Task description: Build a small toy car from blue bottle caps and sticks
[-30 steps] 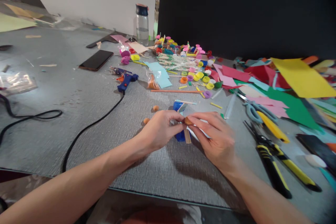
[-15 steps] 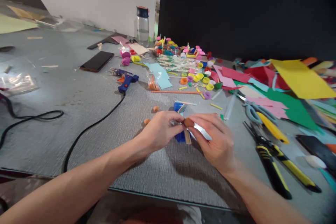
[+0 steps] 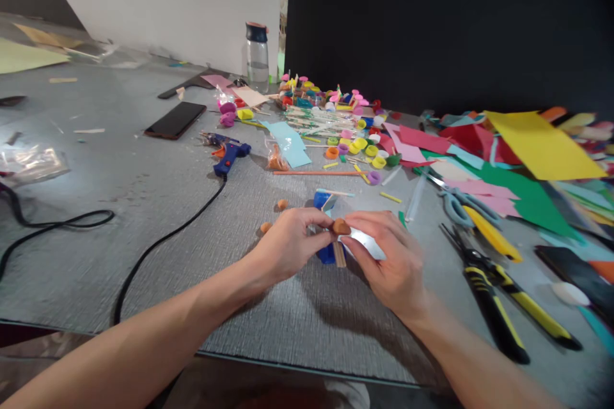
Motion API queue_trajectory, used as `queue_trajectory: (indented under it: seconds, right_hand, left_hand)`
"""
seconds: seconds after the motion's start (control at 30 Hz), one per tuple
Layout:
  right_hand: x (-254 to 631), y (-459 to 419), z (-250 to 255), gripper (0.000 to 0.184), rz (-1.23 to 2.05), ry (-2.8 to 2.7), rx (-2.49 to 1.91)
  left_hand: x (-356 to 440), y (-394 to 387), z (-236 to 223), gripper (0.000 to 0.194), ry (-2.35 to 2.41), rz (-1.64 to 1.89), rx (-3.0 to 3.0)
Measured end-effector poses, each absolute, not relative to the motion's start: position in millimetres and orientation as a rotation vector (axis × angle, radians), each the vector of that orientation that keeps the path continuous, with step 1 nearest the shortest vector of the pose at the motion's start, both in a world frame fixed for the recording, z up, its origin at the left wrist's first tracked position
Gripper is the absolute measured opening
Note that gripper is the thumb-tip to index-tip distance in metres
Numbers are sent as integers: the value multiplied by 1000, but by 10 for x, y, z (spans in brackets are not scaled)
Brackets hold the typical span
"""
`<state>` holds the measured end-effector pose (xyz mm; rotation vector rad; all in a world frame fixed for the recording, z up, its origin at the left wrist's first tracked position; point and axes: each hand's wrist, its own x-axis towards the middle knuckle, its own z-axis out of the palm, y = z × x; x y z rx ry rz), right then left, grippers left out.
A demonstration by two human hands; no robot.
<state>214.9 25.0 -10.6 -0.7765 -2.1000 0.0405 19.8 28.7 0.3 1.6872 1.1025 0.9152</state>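
My left hand (image 3: 295,239) and my right hand (image 3: 391,255) meet above the grey table, thumbs and fingertips pinching a small brown lump of clay (image 3: 341,226) between them. Below the lump is a small blue construction (image 3: 326,254) with a short bundle of pale wooden sticks (image 3: 339,255) jutting toward me; my hands cover much of it. Two little orange-brown clay balls, one farther back (image 3: 282,204) and one closer (image 3: 265,228), lie just left of my left hand.
A blue glue gun (image 3: 230,156) with a black cord lies left, near a phone (image 3: 175,120). Scissors (image 3: 455,204) and black-yellow pliers (image 3: 480,262) lie right. Colourful caps, sticks and paper sheets (image 3: 542,140) cover the back, beside a water bottle (image 3: 258,57).
The clay lump looks slightly turned between my fingertips, and more of its side shows. Both hands keep their pinch. The whole view has shifted a little.
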Motion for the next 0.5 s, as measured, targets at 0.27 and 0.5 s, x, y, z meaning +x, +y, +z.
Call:
queue_trajectory:
  seconds: [0.27,0.5]
  right_hand:
    - [2143,232,-83,22,91,-2101,-781]
    - [2129,253,-81,20,75,-2114,-777]
  left_hand:
    - [190,299,-45,16,1106,902,1764]
    - [187,292,-19,16,1104,890,1764]
